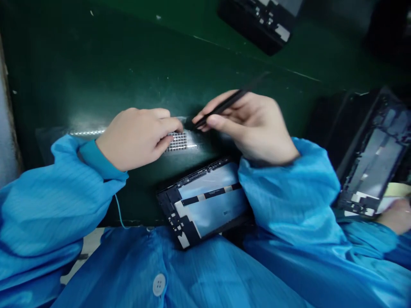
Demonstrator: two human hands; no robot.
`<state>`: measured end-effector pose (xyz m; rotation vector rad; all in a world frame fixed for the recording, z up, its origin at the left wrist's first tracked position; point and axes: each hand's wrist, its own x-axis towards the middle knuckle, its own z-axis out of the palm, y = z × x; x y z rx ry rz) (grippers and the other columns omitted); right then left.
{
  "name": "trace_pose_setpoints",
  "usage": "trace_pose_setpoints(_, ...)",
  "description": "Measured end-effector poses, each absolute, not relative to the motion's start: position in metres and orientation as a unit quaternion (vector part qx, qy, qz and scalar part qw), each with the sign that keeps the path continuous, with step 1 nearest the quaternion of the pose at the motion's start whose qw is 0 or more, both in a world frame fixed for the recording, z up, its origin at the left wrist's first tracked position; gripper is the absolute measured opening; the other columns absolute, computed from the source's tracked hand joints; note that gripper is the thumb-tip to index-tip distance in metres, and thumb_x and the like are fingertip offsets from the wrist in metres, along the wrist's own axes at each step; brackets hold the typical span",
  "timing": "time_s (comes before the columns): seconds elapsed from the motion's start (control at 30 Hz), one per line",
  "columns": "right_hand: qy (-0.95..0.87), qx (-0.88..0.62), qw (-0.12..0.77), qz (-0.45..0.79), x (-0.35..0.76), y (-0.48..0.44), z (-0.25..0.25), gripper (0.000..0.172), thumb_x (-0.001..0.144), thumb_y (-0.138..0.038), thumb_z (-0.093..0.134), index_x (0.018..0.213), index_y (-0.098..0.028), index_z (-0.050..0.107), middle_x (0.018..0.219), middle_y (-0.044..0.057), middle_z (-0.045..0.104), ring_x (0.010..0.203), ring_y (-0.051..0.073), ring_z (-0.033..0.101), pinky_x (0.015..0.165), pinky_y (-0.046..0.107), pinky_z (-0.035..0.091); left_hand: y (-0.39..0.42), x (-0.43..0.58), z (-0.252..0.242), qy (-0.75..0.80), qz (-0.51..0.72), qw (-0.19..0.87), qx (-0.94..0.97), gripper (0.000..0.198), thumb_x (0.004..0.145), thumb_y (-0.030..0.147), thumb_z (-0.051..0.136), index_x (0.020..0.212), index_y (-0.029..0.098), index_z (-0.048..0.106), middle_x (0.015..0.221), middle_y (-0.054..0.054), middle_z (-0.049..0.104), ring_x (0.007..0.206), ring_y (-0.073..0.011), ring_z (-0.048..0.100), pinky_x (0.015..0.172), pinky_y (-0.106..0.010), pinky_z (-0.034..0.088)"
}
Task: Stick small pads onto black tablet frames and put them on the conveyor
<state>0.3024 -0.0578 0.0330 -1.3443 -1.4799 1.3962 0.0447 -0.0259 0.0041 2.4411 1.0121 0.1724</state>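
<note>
My left hand [139, 137] is closed, with thumb and forefinger on a clear strip. The strip carries a sheet of small silvery square pads [178, 142] in a grid. Between the thumb and fingers of my right hand [253, 124] is a slim black tool [224, 104], which looks like tweezers; its lower end is by the strip's right end. A phone-like black frame [205, 201] lies tilted below both hands at the table's near edge. It has a bluish panel and a dark flex strip across it, and my right sleeve covers its right end.
On the green tabletop [96, 64], another black device frame [272, 25] lies at the far side. More such frames [375, 158] stand stacked at the right. Near them, a co-worker's hand [396, 216] shows at the right edge. A thin blue cord [118, 209] hangs from my left cuff.
</note>
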Motion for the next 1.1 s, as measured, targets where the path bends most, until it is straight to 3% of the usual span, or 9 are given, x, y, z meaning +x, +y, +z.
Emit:
trace_pose_setpoints(0.13,-0.442,-0.615,0.429,0.492,0.275,-0.146,0.045,0.011,0.104,-0.033,0.081,0.115,-0.037,0.079,0.11,0.0,0.086,0.096,0.022,0.083,0.086,0.041,0.071,-0.035,0.052,0.008,0.388,0.086,0.242,0.885,0.042,0.108,0.043,0.045,0.117,0.022,0.081,0.104,-0.007,0.069,0.102,-0.0293,0.078,0.089,-0.043,0.056)
trace_pose_setpoints(0.27,-0.441,-0.647,0.456,0.423,0.237,-0.214,0.035,0.021,0.107,-0.027,0.072,0.121,-0.042,0.074,0.109,0.002,0.085,0.104,0.029,0.083,0.098,0.057,0.071,-0.035,0.058,0.009,0.38,0.035,0.232,0.894,0.042,0.11,0.041,0.043,0.121,0.021,0.079,0.11,-0.008,0.07,0.115,-0.0358,0.077,0.091,-0.047,0.058)
trace_pose_setpoints(0.37,-0.487,-0.655,0.448,0.365,0.223,-0.221,0.025,0.023,0.107,-0.024,0.066,0.121,-0.042,0.068,0.107,0.003,0.085,0.1,0.032,0.083,0.095,0.064,0.071,-0.033,0.058,0.007,0.388,0.028,0.226,0.893,0.035,0.109,0.04,0.051,0.122,0.024,0.079,0.111,-0.008,0.074,0.112,-0.0329,0.077,0.091,-0.044,0.058)
trace_pose_setpoints(0.5,-0.499,-0.665,0.432,0.35,0.222,-0.215,0.022,0.025,0.107,-0.022,0.066,0.121,-0.042,0.066,0.108,0.004,0.085,0.1,0.032,0.083,0.086,0.06,0.072,-0.031,0.056,0.005,0.394,0.03,0.219,0.892,0.035,0.108,0.041,0.055,0.124,0.023,0.08,0.11,-0.007,0.075,0.107,-0.031,0.077,0.09,-0.043,0.058)
trace_pose_setpoints(0.7,-0.571,-0.627,0.374,0.375,0.242,-0.204,0.038,0.037,0.105,-0.014,0.071,0.13,-0.041,0.071,0.122,0.005,0.084,0.112,0.029,0.083,0.1,0.056,0.07,-0.031,0.055,0.005,0.395,0.048,0.23,0.888,0.035,0.107,0.042,0.056,0.12,0.021,0.081,0.102,-0.004,0.072,0.108,-0.027,0.075,0.097,-0.042,0.058)
trace_pose_setpoints(0.87,-0.628,-0.584,0.329,0.395,0.279,-0.128,0.041,0.012,0.106,-0.033,0.078,0.118,-0.035,0.078,0.122,0.002,0.085,0.117,0.028,0.082,0.111,0.05,0.068,-0.024,0.051,0.005,0.368,0.025,0.273,0.889,0.026,0.103,0.037,0.065,0.111,0.021,0.084,0.094,-0.004,0.07,0.105,-0.0256,0.073,0.103,-0.044,0.055)
trace_pose_setpoints(1.0,-0.624,-0.549,0.304,0.465,0.291,-0.083,0.025,0.027,0.102,-0.055,0.081,0.112,-0.03,0.078,0.117,0.004,0.083,0.123,0.03,0.08,0.114,0.048,0.066,-0.02,0.049,0.005,0.362,0.015,0.251,0.897,0.025,0.101,0.042,0.068,0.11,0.025,0.084,0.093,-0.003,0.071,0.097,-0.0246,0.072,0.092,-0.038,0.053)
trace_pose_setpoints(1.1,-0.618,-0.532,0.332,0.474,0.289,-0.081,0.015,0.032,0.101,-0.058,0.081,0.115,-0.03,0.076,0.116,0.004,0.083,0.116,0.027,0.081,0.113,0.048,0.068,-0.021,0.049,0.009,0.36,-0.01,0.234,0.903,0.031,0.105,0.044,0.06,0.115,0.026,0.083,0.097,-0.003,0.074,0.094,-0.0232,0.071,0.082,-0.033,0.045)
